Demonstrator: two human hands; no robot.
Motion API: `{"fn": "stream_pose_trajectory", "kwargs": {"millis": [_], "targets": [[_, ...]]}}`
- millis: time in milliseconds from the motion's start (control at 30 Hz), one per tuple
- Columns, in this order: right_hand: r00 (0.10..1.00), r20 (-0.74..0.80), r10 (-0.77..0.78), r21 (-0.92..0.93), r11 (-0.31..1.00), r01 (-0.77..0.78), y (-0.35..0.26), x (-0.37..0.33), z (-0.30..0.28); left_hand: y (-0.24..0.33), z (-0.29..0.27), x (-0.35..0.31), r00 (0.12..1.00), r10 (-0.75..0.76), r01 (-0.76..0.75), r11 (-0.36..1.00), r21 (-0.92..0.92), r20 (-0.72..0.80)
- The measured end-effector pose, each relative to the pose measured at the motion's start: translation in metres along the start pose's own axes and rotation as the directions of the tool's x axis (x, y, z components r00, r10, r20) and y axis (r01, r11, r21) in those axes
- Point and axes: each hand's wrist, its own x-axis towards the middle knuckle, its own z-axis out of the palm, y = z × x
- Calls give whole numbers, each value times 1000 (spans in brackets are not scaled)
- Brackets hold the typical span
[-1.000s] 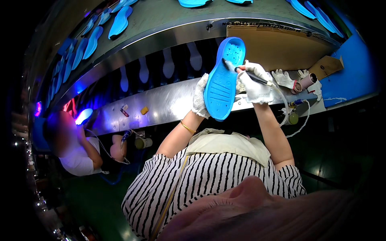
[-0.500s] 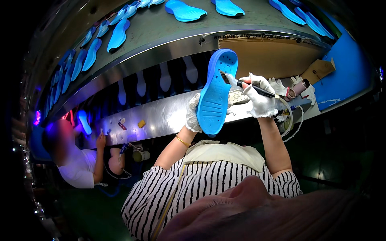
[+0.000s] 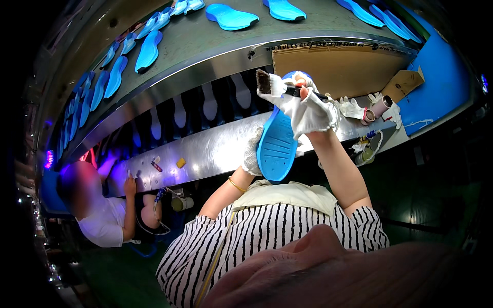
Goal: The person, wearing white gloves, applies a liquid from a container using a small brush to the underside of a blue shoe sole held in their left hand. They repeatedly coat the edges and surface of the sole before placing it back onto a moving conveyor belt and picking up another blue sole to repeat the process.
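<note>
A blue shoe sole (image 3: 277, 146) stands nearly upright in front of me, its ridged end toward my body. My left hand (image 3: 251, 155), in a whitish knit glove, grips it along its left edge. In my right hand (image 3: 312, 110), also gloved but with bare fingertips showing, is a dark-handled brush (image 3: 278, 85). Its wide dark bristles point left, beside the sole's far end. The right hand covers much of that end, so I cannot tell whether the bristles touch it.
More blue soles (image 3: 231, 17) lie on the dark conveyor belt (image 3: 205, 43) beyond. Below it runs a metal ledge (image 3: 205, 146) with a small yellow block (image 3: 181, 162). Gloves (image 3: 352, 108) and a spool (image 3: 381, 106) lie at right, near a cardboard sheet (image 3: 339, 69). A co-worker (image 3: 102, 215) sits at left.
My right hand has moved left and farther away with the brush, swinging its bristles leftward across the sole's far end. The sole has shifted slightly nearer to my body.
</note>
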Motion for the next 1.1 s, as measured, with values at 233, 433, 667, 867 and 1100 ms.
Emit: {"fn": "stream_pose_trajectory", "kwargs": {"millis": [233,433,667,867,1100], "targets": [[983,60,-173,70,983,169,-23,10,-27,-16,15,4,999,29,-21,972,232,-32],[983,35,-182,-142,972,185,-38,-17,-29,-1,11,1,988,134,-94,917,387,-78],[908,-61,-414,-906,404,123,-17,-30,-21,3,18,2,983,172,-127,892,435,-65],[976,206,-63,-953,212,215,2,-68,-1,34,3,-2,983,172,-137,927,349,-70],[854,502,-138,-849,-266,456,-42,-33,4,24,38,5,968,214,-147,903,404,-128]]}}
